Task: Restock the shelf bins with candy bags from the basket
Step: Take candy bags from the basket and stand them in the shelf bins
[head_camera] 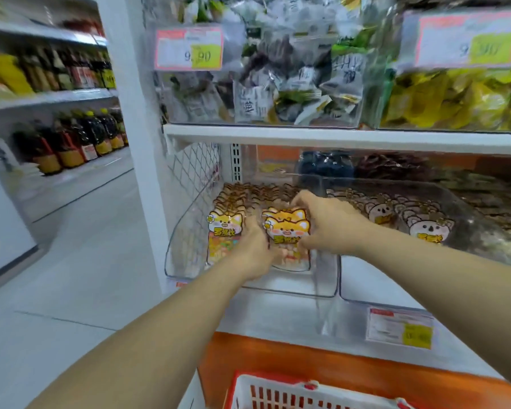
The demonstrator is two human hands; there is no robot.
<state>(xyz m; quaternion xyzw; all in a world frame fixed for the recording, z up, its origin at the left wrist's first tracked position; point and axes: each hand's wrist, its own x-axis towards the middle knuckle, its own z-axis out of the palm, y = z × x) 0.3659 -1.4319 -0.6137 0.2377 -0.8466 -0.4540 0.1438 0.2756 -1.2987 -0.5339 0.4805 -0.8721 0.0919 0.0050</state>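
My left hand holds the bags at their 9 o'clock side, fingers curled on them. My right hand grips them at 3 o'clock, fingers bent over the top. The bags stand in the clear bin. The red basket is at 6 o'clock.

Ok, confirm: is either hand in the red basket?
No, left hand and right hand both grip fox candy bags in the shelf bin.

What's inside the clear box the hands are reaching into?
Two rows of fox-face candy bags stand in the clear bin. The left hand and right hand hold the right row's front bags, covering their sides. Bags behind are mostly hidden.
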